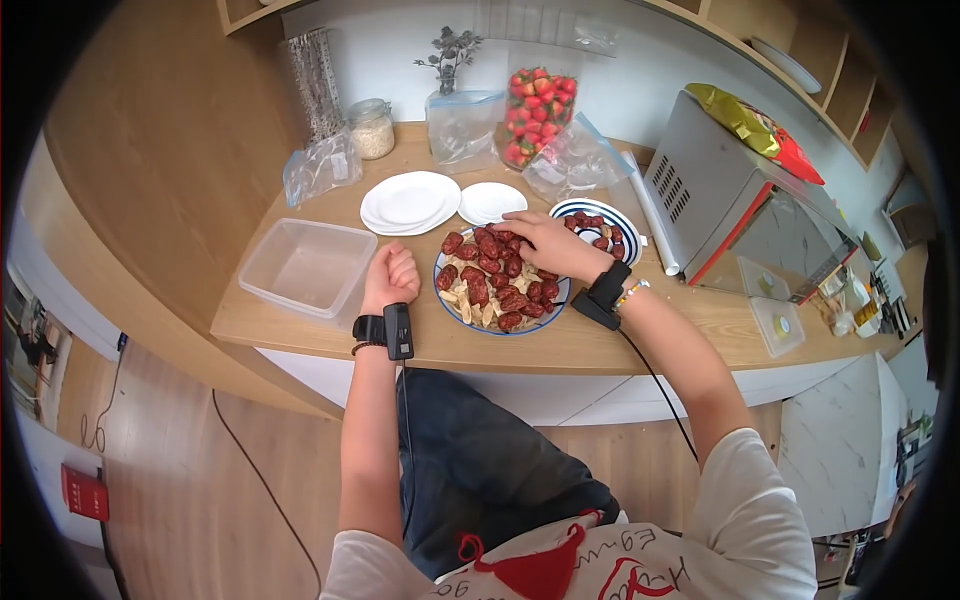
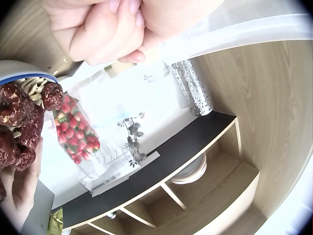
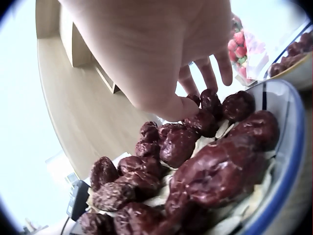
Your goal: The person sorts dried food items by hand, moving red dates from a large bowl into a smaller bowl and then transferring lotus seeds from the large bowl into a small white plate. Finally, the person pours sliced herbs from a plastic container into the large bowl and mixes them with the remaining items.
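Wrinkled dark-red dates (image 1: pixel 477 290) (image 3: pixel 215 169) lie over pale dried slices (image 1: pixel 462 300) in a blue-rimmed bowl (image 1: pixel 442 312) (image 3: pixel 293 147). Over the bowl's upper right part is the right hand (image 1: pixel 555 246) (image 3: pixel 161 54), palm down, fingers extended and thumb against the dates; a firm grip on any one cannot be made out. To the left of the bowl, the left hand (image 1: pixel 391 277) (image 2: pixel 105 29) is held with its fingers curled in, and nothing shows in it. A clear plastic box (image 1: pixel 265 275) is beside it.
White plates (image 1: pixel 410 200) (image 1: pixel 492 203) stand behind the bowl. A striped plate with more dates (image 1: pixel 628 228) is behind the right hand. Farther back are a strawberry bag (image 1: pixel 540 110), plastic bags, and a glass jar (image 1: pixel 371 130). An oven (image 1: pixel 720 190) stands at the right.
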{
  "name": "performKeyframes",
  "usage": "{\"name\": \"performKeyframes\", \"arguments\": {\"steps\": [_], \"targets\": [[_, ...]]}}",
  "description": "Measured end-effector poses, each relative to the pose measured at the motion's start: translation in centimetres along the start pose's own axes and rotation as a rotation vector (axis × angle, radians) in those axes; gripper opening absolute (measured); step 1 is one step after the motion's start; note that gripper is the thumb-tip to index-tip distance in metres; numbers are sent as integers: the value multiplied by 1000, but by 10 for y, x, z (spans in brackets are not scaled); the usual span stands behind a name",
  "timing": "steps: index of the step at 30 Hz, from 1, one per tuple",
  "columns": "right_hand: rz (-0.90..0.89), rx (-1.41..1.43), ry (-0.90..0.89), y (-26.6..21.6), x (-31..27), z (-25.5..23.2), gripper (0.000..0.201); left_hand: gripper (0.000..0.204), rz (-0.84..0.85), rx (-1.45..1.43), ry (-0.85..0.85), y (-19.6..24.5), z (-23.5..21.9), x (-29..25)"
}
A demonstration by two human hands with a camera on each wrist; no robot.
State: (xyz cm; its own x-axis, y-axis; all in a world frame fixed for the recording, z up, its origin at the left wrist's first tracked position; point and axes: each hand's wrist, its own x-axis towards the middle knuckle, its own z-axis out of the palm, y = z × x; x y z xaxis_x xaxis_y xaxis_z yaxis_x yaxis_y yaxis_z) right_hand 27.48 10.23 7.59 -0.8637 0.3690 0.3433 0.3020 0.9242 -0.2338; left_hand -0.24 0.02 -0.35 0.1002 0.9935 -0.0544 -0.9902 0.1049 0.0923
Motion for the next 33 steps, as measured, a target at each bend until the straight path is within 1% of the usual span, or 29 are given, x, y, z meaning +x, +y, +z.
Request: {"name": "performKeyframes", "arguments": {"steps": [4,7,10,11,14,17,20,22,24,27,30,31,33], "targets": [[86,105,-52,4,4,-4,36,27,5,6,0,0,0,0],[68,213,-103,6,3,-14,33,27,6,6,4,0,-1,1],[-11,194,-86,1,2,-24,32,27,-8,-5,5,1,-1,1],[78,265,-129,-2,1,-28,30,27,-7,-5,8,1,-1,1],[236,377,-200,-7,1,-34,29,26,-1,5,21,-1,2,0],[213,393,-170,1,-2,-29,27,26,2,17,24,0,2,0],[143,388,-89,4,-8,-30,27,26,4,18,15,-1,1,1],[188,477,62,8,-13,-37,27,27,6,15,14,0,1,-1],[273,631,207,30,-24,-42,30,27,2,8,11,0,0,0],[476,606,256,73,-44,-51,32,26,9,14,16,-1,0,1],[663,683,91,95,-67,-50,32,26,6,1,19,0,0,1],[628,625,-26,100,-71,-48,31,26,14,8,27,0,0,1],[662,578,27,104,-74,-41,29,26,33,22,44,-1,2,0]]}}
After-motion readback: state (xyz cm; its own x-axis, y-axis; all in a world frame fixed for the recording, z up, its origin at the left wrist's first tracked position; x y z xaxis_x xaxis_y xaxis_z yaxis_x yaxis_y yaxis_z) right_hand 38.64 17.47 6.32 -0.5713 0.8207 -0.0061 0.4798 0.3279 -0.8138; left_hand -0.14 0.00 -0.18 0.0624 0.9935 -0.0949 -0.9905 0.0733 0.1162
